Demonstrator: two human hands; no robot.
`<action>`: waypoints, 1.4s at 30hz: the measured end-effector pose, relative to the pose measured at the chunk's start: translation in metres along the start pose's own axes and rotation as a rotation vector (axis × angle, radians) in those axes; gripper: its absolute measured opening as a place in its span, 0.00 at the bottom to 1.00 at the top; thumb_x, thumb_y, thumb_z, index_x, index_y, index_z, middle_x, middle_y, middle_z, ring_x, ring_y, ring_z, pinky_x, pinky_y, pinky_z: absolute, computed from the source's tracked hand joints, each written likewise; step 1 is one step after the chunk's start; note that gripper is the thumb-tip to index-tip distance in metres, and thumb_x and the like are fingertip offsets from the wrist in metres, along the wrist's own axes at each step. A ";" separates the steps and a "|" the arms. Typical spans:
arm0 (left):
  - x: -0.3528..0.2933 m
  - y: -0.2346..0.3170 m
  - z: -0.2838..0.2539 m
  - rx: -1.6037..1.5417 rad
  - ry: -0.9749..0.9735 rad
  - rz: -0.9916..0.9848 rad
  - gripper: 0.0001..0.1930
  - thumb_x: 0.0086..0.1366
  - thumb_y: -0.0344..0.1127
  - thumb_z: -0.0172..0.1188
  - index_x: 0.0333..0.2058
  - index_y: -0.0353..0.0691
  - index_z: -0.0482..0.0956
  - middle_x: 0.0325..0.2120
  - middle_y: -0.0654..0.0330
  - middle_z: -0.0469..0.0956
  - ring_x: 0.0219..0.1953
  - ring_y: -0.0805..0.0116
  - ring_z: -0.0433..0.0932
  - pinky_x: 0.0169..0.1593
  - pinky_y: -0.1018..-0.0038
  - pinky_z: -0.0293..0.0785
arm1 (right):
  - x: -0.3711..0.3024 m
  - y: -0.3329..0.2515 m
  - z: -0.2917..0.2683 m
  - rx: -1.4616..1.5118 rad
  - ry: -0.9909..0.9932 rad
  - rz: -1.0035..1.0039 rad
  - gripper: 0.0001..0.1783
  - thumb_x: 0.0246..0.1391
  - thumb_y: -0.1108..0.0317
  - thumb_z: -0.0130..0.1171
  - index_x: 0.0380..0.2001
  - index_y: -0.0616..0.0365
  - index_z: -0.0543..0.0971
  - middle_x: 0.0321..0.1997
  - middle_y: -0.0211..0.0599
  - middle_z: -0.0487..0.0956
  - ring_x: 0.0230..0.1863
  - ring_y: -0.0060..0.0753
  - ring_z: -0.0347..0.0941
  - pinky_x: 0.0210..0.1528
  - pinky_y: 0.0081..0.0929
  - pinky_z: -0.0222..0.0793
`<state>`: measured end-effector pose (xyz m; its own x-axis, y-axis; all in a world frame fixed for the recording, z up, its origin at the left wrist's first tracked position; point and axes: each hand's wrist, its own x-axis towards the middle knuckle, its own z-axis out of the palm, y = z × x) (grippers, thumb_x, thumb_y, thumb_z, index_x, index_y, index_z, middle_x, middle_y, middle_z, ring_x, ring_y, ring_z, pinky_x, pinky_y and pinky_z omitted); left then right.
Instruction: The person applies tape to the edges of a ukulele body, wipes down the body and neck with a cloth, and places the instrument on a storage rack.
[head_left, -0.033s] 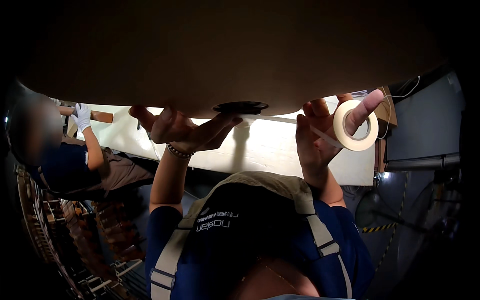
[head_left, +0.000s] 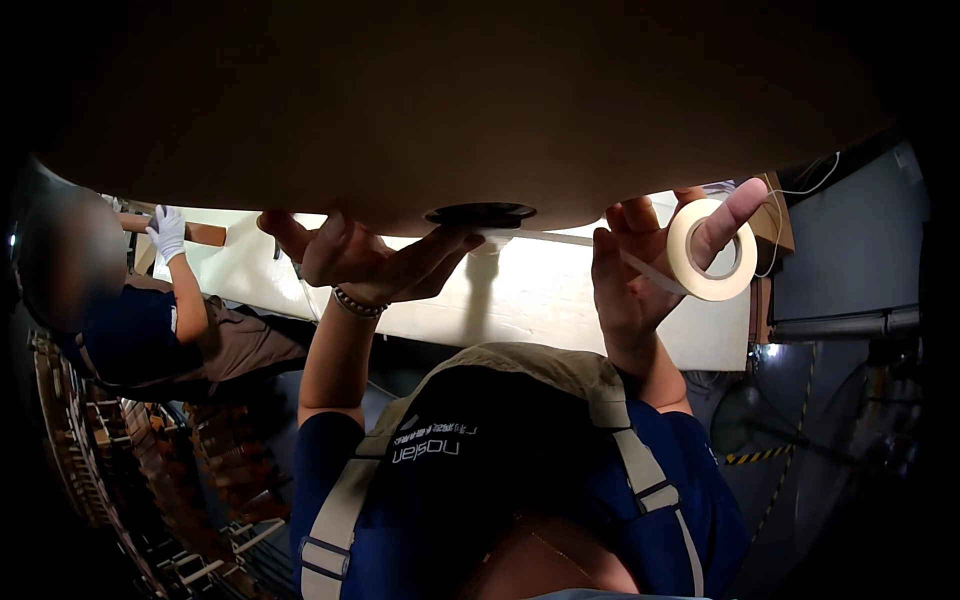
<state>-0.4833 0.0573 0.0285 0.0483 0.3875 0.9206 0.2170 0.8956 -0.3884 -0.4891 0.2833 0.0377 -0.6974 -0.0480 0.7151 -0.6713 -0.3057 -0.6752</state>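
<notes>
A large brown panel-like thing [head_left: 480, 120] with a curved lower edge fills the top; a dark oval part [head_left: 481, 214] sits at that edge. My left hand [head_left: 365, 262] is under the edge, some fingers touching it, and its fingertips close on the end of a pale tape strip [head_left: 560, 238] beside the oval. The strip runs taut to my right hand [head_left: 635, 270]. There a roll of masking tape [head_left: 690, 280] hangs round one outstretched digit, while the other fingers curl near the strip. Part of the right fingers is hidden behind the panel's edge.
Below the panel lies a pale worktable [head_left: 560, 300]. At left a co-worker's white-gloved hand [head_left: 168, 232] rests on a wooden bar [head_left: 205, 234]. Racks of wooden pieces [head_left: 165, 450] stand lower left. A cardboard box [head_left: 772, 228] and thin white cord [head_left: 778, 235] are at right.
The co-worker's gloved hand has shifted very slightly. My own hands, the tape and the panel look the same.
</notes>
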 end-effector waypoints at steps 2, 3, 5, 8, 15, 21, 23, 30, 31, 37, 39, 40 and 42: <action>0.001 0.000 0.001 -0.016 -0.011 0.011 0.27 0.50 0.61 0.57 0.51 0.70 0.68 0.48 0.60 0.63 0.58 0.60 0.56 0.63 0.43 0.40 | 0.000 0.003 -0.003 -0.019 -0.007 -0.026 0.57 0.49 0.87 0.43 0.59 0.35 0.13 0.55 0.45 0.58 0.51 0.37 0.69 0.46 0.30 0.71; 0.003 0.000 0.001 -0.028 -0.019 0.020 0.27 0.50 0.61 0.57 0.50 0.69 0.68 0.48 0.61 0.64 0.58 0.61 0.57 0.64 0.44 0.40 | 0.001 0.003 -0.004 -0.030 -0.011 -0.043 0.58 0.48 0.87 0.44 0.59 0.35 0.13 0.55 0.45 0.58 0.51 0.37 0.69 0.46 0.30 0.71; 0.007 0.005 0.000 -0.088 -0.062 0.032 0.27 0.50 0.61 0.57 0.50 0.69 0.68 0.47 0.62 0.66 0.58 0.63 0.58 0.64 0.44 0.40 | 0.003 0.002 -0.005 -0.063 -0.016 -0.097 0.58 0.48 0.87 0.45 0.59 0.35 0.14 0.55 0.46 0.58 0.51 0.38 0.69 0.47 0.31 0.71; 0.016 0.016 -0.012 -0.247 -0.178 0.050 0.18 0.56 0.45 0.60 0.45 0.59 0.70 0.37 0.68 0.77 0.51 0.72 0.69 0.64 0.43 0.39 | 0.003 0.001 -0.004 -0.069 -0.027 -0.070 0.59 0.49 0.86 0.47 0.59 0.35 0.14 0.55 0.46 0.58 0.52 0.40 0.69 0.50 0.34 0.71; 0.014 0.028 -0.021 -0.344 -0.240 -0.153 0.11 0.54 0.35 0.63 0.37 0.55 0.76 0.27 0.77 0.80 0.48 0.77 0.72 0.64 0.43 0.40 | 0.011 -0.009 -0.001 -0.070 -0.024 -0.106 0.64 0.47 0.83 0.54 0.56 0.34 0.10 0.53 0.45 0.59 0.52 0.42 0.70 0.51 0.37 0.73; 0.023 0.029 -0.034 -0.232 -0.311 -0.190 0.09 0.51 0.36 0.65 0.34 0.56 0.82 0.24 0.77 0.79 0.45 0.79 0.72 0.64 0.44 0.42 | 0.016 -0.032 0.007 -0.179 -0.022 -0.047 0.66 0.45 0.84 0.57 0.57 0.34 0.11 0.54 0.43 0.58 0.49 0.41 0.72 0.48 0.35 0.76; 0.024 0.028 -0.038 -0.217 -0.317 -0.190 0.09 0.50 0.37 0.66 0.33 0.56 0.83 0.23 0.77 0.78 0.45 0.79 0.71 0.64 0.44 0.43 | 0.015 -0.037 0.009 -0.252 -0.031 -0.021 0.66 0.45 0.84 0.57 0.57 0.35 0.12 0.55 0.43 0.58 0.49 0.40 0.72 0.48 0.35 0.76; 0.025 0.015 -0.049 -0.266 -0.261 -0.182 0.08 0.47 0.29 0.67 0.29 0.49 0.83 0.25 0.72 0.79 0.45 0.74 0.72 0.62 0.47 0.45 | 0.019 -0.048 0.028 -0.417 -0.066 -0.036 0.66 0.44 0.86 0.57 0.58 0.36 0.12 0.55 0.44 0.63 0.47 0.36 0.74 0.46 0.33 0.77; 0.025 0.014 -0.051 -0.260 -0.261 -0.181 0.09 0.47 0.29 0.67 0.29 0.50 0.84 0.25 0.72 0.79 0.45 0.74 0.71 0.62 0.47 0.45 | 0.019 -0.050 0.030 -0.436 -0.088 -0.055 0.66 0.44 0.86 0.58 0.58 0.37 0.13 0.54 0.44 0.64 0.46 0.36 0.74 0.46 0.33 0.77; 0.025 0.019 -0.043 -0.247 -0.284 -0.177 0.10 0.48 0.31 0.66 0.32 0.49 0.83 0.28 0.72 0.79 0.44 0.74 0.71 0.62 0.47 0.46 | 0.022 -0.041 0.019 -0.424 -0.065 -0.089 0.65 0.44 0.85 0.59 0.60 0.44 0.16 0.49 0.45 0.69 0.44 0.34 0.75 0.46 0.34 0.77; 0.025 0.019 -0.045 -0.243 -0.308 -0.186 0.10 0.48 0.32 0.67 0.32 0.49 0.83 0.28 0.72 0.78 0.44 0.74 0.70 0.62 0.47 0.47 | 0.021 -0.040 0.016 -0.467 -0.103 -0.121 0.63 0.45 0.84 0.59 0.61 0.46 0.18 0.49 0.45 0.68 0.45 0.35 0.75 0.46 0.33 0.76; 0.024 0.019 -0.047 -0.233 -0.322 -0.199 0.10 0.48 0.33 0.67 0.33 0.50 0.83 0.28 0.72 0.78 0.44 0.74 0.70 0.62 0.47 0.47 | 0.019 -0.038 0.017 -0.416 -0.077 -0.082 0.61 0.46 0.83 0.58 0.62 0.46 0.19 0.50 0.45 0.67 0.46 0.35 0.74 0.47 0.32 0.76; 0.025 0.019 -0.048 -0.203 -0.336 -0.240 0.10 0.48 0.35 0.67 0.33 0.52 0.83 0.27 0.74 0.77 0.44 0.75 0.70 0.61 0.47 0.48 | 0.016 -0.031 0.023 -0.306 -0.022 -0.018 0.59 0.47 0.82 0.57 0.63 0.47 0.22 0.51 0.45 0.65 0.47 0.36 0.73 0.48 0.31 0.74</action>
<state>-0.4308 0.0739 0.0462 -0.3387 0.2541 0.9059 0.3721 0.9205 -0.1191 -0.4733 0.2702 0.0743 -0.6810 -0.0667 0.7292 -0.7306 -0.0058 -0.6828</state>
